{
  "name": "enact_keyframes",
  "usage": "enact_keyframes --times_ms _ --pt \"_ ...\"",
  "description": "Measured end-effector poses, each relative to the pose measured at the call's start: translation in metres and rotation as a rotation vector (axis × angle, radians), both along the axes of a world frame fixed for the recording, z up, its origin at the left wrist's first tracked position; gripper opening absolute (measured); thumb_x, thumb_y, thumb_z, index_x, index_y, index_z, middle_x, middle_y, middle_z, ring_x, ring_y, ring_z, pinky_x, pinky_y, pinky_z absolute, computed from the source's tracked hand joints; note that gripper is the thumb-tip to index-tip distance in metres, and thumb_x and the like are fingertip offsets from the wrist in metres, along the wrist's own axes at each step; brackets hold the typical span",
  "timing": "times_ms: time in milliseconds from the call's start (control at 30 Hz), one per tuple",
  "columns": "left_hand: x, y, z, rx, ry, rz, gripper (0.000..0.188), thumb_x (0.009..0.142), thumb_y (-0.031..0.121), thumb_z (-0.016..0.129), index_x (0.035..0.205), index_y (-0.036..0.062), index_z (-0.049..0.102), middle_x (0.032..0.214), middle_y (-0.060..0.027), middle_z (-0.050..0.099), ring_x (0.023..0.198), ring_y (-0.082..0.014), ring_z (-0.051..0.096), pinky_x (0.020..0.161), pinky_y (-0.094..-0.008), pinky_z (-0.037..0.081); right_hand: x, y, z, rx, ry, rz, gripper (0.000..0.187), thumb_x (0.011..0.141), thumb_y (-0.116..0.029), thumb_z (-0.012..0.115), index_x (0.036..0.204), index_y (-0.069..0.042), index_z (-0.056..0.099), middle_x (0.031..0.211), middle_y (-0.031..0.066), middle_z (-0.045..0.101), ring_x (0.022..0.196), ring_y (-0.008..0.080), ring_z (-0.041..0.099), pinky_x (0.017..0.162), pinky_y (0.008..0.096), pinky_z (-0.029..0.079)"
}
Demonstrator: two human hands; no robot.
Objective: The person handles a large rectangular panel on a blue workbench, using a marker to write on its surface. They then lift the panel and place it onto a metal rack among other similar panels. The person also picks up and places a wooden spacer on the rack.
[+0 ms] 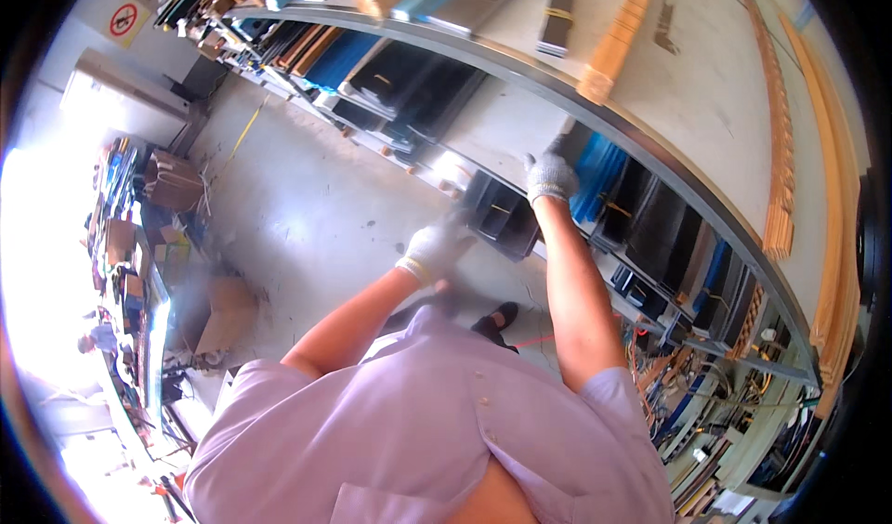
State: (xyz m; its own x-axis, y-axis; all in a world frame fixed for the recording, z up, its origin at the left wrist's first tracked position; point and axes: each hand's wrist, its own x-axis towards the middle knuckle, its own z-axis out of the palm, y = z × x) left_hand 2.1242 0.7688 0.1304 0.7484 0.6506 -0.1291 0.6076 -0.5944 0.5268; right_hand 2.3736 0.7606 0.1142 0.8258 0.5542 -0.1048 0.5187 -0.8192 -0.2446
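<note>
My right hand (550, 178), in a grey knit glove, reaches into the middle shelf level. Its thumb shows on the left side and the other fingers look curled. A short dark piece (561, 139) is just beyond them; I cannot make out what the fingers hold. Blue film-wrapped strips (599, 178) lie right beside this hand. My left hand (436, 251), in a whitish glove, hangs in front of the rack, smeared by motion. Near it is a bundle of dark flat strips (500, 210) with a yellow band, on a lower level.
A long rack with a grey metal edge (641, 134) curves across in front of me. Wooden mouldings (613, 45) and a banded dark bundle (559, 15) lie on its top board. Cardboard boxes (228, 308) and cluttered shelving stand at the left. Grey floor (297, 208) lies between.
</note>
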Motion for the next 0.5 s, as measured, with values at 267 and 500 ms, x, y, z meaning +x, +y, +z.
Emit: enact_keyframes --times_ms 267,500 --pt "-0.152 0.055 -0.008 -0.123 0.064 0.332 0.043 0.086 0.031 0.06 0.124 0.0117 0.056 0.119 -0.0157 0.06 0.105 -0.0342 0.059 0.088 -0.0416 0.048 -0.022 -0.015 0.015 -0.15 -0.051 -0.114 0.025 0.088 -0.03 0.055 0.097 -0.011 0.067 0.088 0.0156 0.07 0.082 0.0343 0.07 0.066 0.0434 0.058" --pt "-0.277 0.118 -0.028 -0.07 -0.014 0.597 0.033 0.083 0.033 0.067 0.098 0.0047 0.058 0.087 -0.0166 0.067 0.078 -0.035 0.065 0.072 -0.0419 0.051 -0.038 -0.02 0.017 -0.101 -0.199 -0.254 0.038 0.088 -0.032 0.058 0.121 -0.013 0.055 0.09 0.0157 0.069 0.077 0.0351 0.068 0.062 0.0463 0.054"
